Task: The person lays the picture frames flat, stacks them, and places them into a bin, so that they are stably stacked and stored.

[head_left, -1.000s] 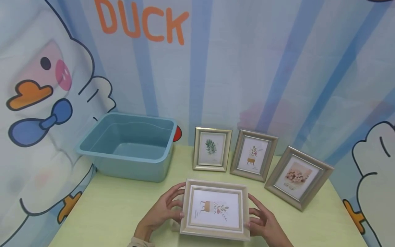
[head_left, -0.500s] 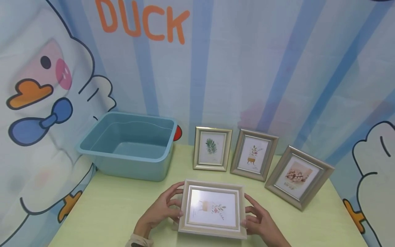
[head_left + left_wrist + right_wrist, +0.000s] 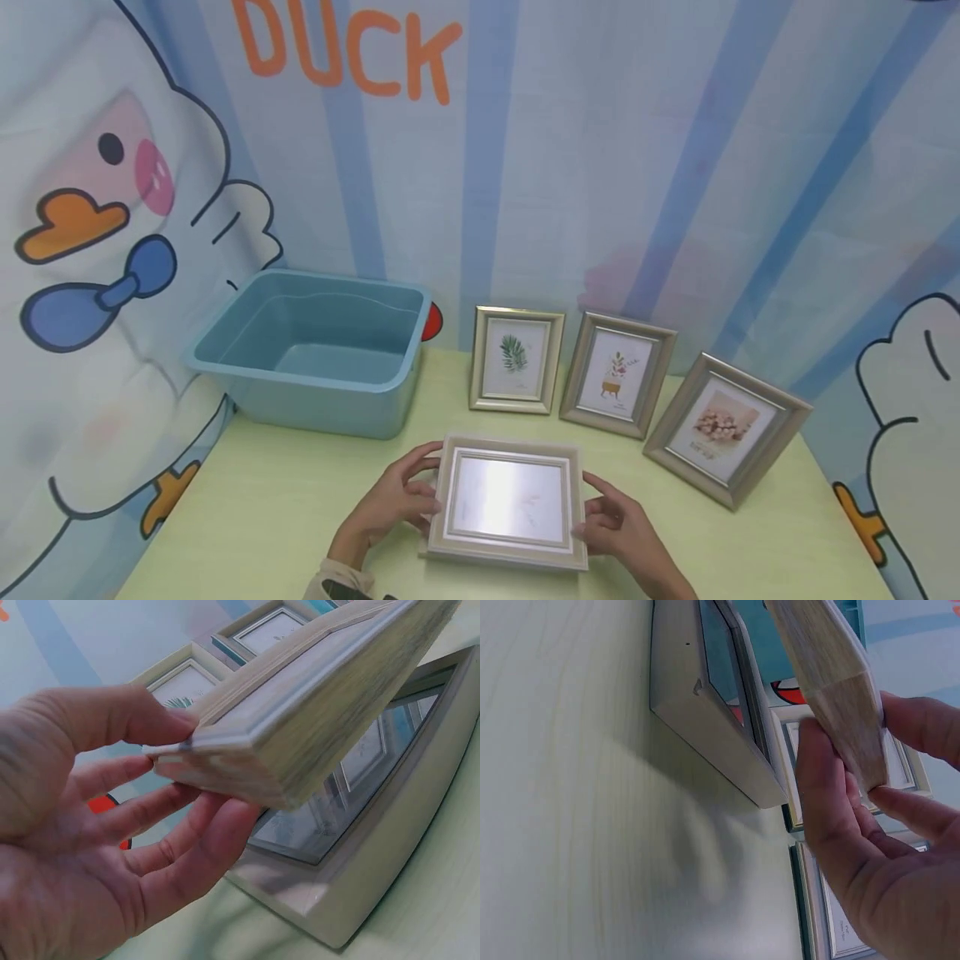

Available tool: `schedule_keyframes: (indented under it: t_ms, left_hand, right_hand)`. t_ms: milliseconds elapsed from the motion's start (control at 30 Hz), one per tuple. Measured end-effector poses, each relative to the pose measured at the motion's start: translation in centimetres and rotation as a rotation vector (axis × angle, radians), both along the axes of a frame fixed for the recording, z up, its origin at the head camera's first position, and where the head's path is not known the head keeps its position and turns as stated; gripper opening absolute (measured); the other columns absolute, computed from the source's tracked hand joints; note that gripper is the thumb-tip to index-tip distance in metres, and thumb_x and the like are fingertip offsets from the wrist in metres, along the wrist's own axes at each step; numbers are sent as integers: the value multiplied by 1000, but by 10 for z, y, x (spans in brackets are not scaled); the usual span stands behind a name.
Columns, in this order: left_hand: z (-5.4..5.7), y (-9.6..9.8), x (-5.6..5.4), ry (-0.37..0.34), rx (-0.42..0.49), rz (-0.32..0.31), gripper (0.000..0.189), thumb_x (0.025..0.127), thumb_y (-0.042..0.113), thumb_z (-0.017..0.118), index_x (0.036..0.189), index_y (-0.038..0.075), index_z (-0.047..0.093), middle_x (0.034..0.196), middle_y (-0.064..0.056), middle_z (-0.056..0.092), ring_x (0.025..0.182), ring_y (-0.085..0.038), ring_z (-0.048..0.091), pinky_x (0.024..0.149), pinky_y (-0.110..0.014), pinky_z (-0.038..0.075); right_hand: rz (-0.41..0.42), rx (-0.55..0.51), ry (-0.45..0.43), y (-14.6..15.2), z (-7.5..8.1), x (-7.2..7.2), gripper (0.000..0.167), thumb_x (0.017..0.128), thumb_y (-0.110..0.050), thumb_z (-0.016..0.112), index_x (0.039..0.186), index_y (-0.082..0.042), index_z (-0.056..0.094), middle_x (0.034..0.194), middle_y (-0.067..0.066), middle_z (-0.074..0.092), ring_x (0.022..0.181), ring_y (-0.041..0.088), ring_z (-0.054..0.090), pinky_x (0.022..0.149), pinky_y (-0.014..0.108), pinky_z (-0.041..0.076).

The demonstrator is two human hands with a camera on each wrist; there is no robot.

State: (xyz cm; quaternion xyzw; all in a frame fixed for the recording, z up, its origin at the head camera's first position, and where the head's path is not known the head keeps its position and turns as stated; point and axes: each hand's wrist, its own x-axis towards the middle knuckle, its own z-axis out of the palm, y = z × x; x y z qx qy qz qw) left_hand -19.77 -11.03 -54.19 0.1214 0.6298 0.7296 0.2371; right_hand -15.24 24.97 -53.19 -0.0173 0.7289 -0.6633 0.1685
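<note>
My left hand [image 3: 392,502] and right hand [image 3: 624,527] hold a pale picture frame [image 3: 510,503] by its two short sides, face up. Glare washes out most of its print. In the left wrist view the thumb presses the front edge while fingertips support the underside. The right hand, in its wrist view, pinches the opposite end between thumb and fingers. Below lies a second picture frame [image 3: 300,889] on the table, its glass facing up. A gap shows between the two frames in both wrist views; from the head view the lower one is almost wholly hidden.
Three picture frames stand at the back: a green leaf print [image 3: 514,358], a potted plant print [image 3: 617,373] and a pink flower print [image 3: 723,429]. A blue plastic tub [image 3: 315,408] stands back left on the pale yellow-green table [image 3: 262,508]. A printed curtain hangs behind.
The held picture frame has moved a little left and its tilt has altered, so glare now covers the print. Both hands keep their grip; the right has shifted left with it.
</note>
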Motion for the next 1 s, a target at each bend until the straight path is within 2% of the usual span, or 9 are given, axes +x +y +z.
schedule_keyframes:
  t_ms: [167, 333, 600, 767, 1000]
  left_hand:
    - [2, 0, 0, 6, -78, 59, 89, 78, -7, 66, 156, 5, 25, 151, -35, 34, 80, -17, 69, 55, -31, 59]
    - [4, 4, -1, 23, -159, 128, 87, 78, -7, 68, 154, 4, 29, 146, -35, 40, 79, -19, 69, 52, -34, 58]
    - [3, 15, 2, 84, -367, 245, 87, 72, -11, 70, 151, 5, 38, 138, -33, 52, 72, -20, 70, 47, -40, 58]
    - [5, 20, 3, 114, -467, 273, 83, 71, -10, 70, 149, 4, 42, 137, -31, 55, 72, -19, 70, 47, -38, 58]
    - [7, 22, 5, 123, -530, 294, 81, 71, -10, 70, 147, 5, 46, 136, -29, 56, 69, -18, 69, 48, -35, 59]
  right_hand:
    - [-30, 62, 36, -6, -1, -2, 76, 87, -6, 73, 149, 11, 32, 102, 9, 61, 85, 10, 67, 75, 32, 63]
    - [-49, 103, 46, -12, -1, -3, 72, 87, -7, 74, 146, 11, 37, 104, 15, 63, 86, 13, 67, 77, 31, 62]
    - [-67, 145, 47, -19, -4, -1, 70, 86, -4, 74, 144, 13, 39, 109, 21, 62, 89, 21, 67, 75, 32, 63]
    - [-86, 175, 48, -21, -5, -1, 68, 86, -2, 74, 143, 13, 41, 108, 21, 62, 88, 21, 66, 74, 32, 63]
    - [-104, 211, 62, -25, -8, -2, 67, 83, 1, 75, 141, 14, 43, 105, 19, 62, 88, 20, 66, 72, 30, 63]
